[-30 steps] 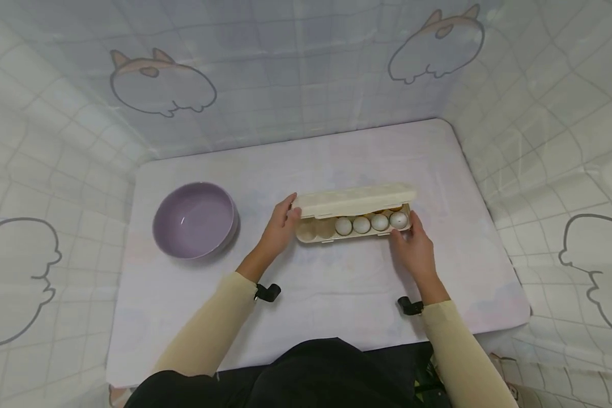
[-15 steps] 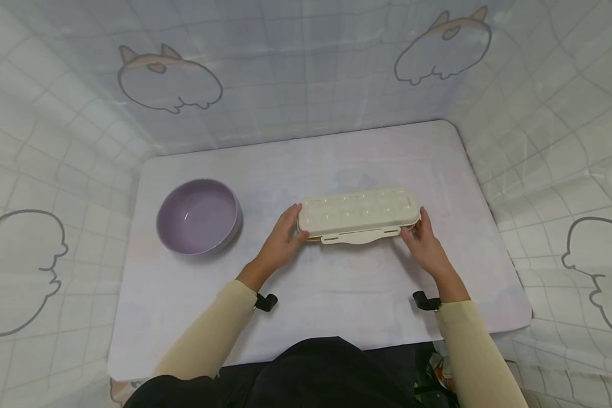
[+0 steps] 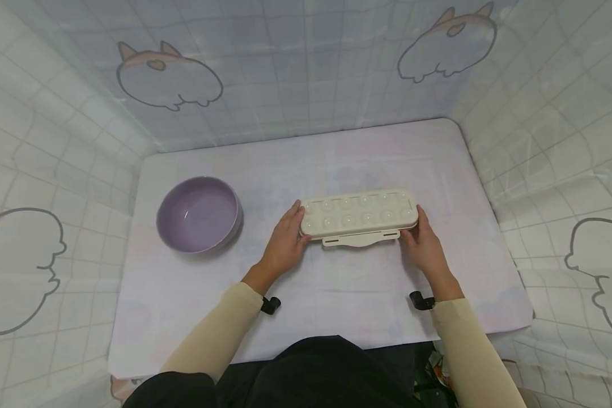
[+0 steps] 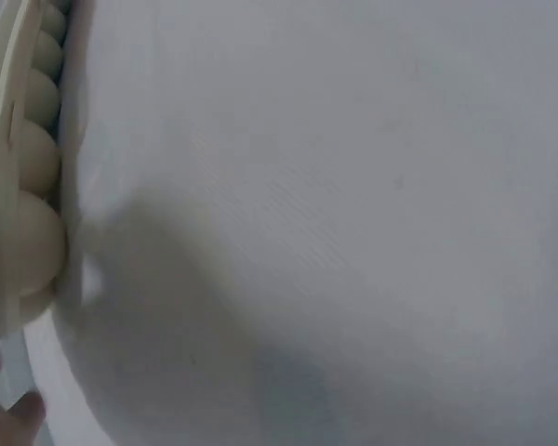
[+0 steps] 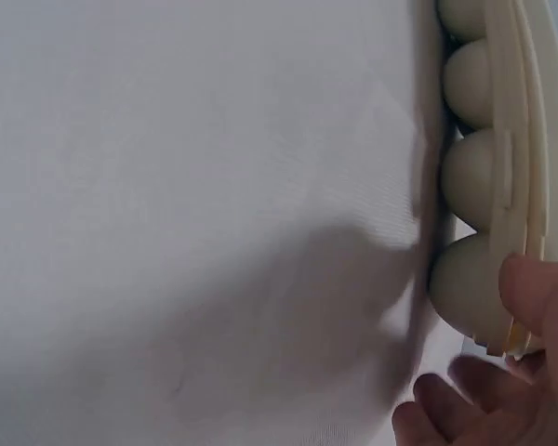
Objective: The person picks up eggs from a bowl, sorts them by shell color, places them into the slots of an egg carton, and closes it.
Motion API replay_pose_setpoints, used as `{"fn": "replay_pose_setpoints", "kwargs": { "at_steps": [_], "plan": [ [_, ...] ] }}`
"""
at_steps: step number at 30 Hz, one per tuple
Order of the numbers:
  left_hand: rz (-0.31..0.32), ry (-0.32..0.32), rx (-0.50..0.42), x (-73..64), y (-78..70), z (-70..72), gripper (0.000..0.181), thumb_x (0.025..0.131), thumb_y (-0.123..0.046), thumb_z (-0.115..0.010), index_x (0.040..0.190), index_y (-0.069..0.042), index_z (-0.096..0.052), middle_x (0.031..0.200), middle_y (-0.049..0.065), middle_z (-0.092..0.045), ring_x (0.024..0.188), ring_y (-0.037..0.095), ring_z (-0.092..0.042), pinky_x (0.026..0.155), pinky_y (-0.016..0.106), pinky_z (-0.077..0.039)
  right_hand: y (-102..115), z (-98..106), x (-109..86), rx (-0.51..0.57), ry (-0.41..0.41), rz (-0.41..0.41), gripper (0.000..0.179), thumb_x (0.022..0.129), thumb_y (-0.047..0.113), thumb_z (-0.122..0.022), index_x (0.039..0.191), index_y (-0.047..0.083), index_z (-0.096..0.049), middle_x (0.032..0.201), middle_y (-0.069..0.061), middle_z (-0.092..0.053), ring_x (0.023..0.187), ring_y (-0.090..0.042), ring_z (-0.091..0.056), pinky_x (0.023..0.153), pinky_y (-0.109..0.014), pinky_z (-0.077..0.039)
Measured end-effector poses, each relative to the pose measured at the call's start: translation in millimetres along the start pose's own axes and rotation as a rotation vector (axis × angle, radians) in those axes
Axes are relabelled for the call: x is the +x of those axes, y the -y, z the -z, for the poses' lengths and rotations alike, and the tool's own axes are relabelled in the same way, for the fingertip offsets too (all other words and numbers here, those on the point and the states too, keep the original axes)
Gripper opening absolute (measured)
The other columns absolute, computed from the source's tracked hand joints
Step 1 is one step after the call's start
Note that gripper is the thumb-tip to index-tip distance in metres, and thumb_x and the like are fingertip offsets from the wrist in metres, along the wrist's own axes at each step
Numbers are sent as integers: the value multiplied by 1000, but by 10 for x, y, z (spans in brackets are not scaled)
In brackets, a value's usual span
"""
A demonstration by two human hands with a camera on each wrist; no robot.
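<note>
A cream plastic egg box (image 3: 359,212) lies in front of me in the head view, its bumpy lid lowered over the base. A loose clasp flap (image 3: 361,239) sticks out at the front. My left hand (image 3: 285,243) holds the box's left end, thumb at the front corner. At the right end my right hand (image 3: 428,249) grips it; in the right wrist view the thumb (image 5: 535,288) presses the rim and the other fingers curl below. Rounded egg cups (image 4: 39,237) show along its side in the left wrist view. The lid hides the eggs.
A purple bowl (image 3: 199,215) stands at the left on the pale cloth-covered table (image 3: 336,306). White grid-patterned curtains (image 3: 306,73) surround the table at the back and both sides.
The lid has come down over the white eggs, and the clasp flap now shows at the front. Both hands have stayed at the box's ends, with the left thumb shifting to the front corner.
</note>
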State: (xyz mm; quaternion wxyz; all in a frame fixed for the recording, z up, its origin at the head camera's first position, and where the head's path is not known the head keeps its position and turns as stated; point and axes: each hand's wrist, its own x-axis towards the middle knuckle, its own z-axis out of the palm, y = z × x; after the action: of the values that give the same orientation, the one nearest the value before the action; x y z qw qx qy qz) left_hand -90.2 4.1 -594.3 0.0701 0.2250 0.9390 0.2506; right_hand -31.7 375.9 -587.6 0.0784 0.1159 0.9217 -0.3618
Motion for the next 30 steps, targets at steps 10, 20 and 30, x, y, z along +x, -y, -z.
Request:
{"fn": "replay_pose_setpoints", "kwargs": {
  "at_steps": [10, 20, 30],
  "plan": [
    [10, 27, 248, -40, -248, 5, 64, 111, -29, -44, 167, -6, -24, 179, 7, -18, 166, 26, -17, 135, 51, -19, 65, -64, -87, -263, -117, 219, 74, 108, 11, -53, 170, 6, -12, 179, -19, -1, 165, -43, -11, 130, -61, -24],
    [21, 22, 269, 59, -551, -179, 104, 99, -77, -46, 169, -7, -15, 180, 12, -3, 168, 30, 1, 136, 53, -6, 168, -10, -146, -260, 63, 205, 88, 109, 41, -45, 167, 1, 8, 176, -10, 24, 166, -39, 10, 135, -57, -8],
    [64, -60, 399, 122, -660, -324, 103, 96, -73, -58, 165, -3, -26, 177, 13, -18, 166, 32, -16, 132, 60, -20, 240, -183, -177, -332, -118, 196, 109, 98, 40, -75, 167, -3, -3, 177, -24, 6, 165, -44, -3, 134, -56, -16]
  ]
}}
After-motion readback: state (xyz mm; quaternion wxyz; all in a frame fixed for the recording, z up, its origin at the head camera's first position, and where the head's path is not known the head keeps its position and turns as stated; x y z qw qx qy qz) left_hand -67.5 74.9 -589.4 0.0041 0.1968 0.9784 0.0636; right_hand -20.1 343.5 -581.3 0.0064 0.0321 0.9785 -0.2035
